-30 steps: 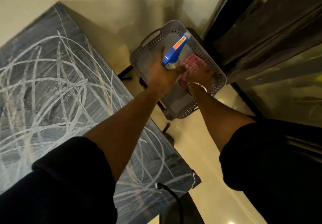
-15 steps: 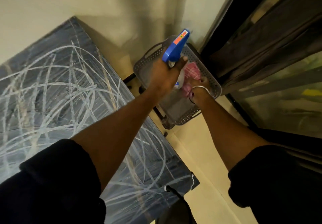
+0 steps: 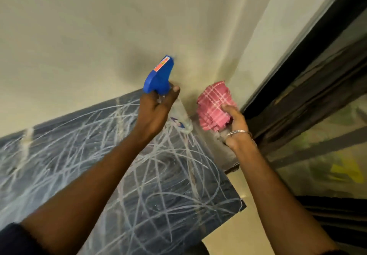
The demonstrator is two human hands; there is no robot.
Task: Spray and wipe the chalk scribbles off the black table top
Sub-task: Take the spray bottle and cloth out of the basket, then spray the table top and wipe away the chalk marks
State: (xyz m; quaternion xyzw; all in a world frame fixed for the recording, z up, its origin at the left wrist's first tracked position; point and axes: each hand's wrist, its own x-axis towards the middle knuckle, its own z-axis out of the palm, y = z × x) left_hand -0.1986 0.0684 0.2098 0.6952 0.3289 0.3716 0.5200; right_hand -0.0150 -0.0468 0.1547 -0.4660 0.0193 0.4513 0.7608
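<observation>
Spray bottle (image 3: 158, 78) and cloth (image 3: 215, 105) now aloft

We see the table (image 3: 168, 185) running away to our left below both arms. Its flat top is open to a sweep from the near edge to the wall (image 3: 99, 36), which closes off the far side. Our left hand (image 3: 155, 111), gripping the spray bottle (image 3: 158, 80), and our right hand (image 3: 236, 123), holding the checked cloth (image 3: 216, 103), hang near each other above the table's far right corner, a narrow gap between them. To the right a strip of floor (image 3: 248, 231) separates the table from the dark door frame (image 3: 297, 60) and its glass, which bound that side.
</observation>
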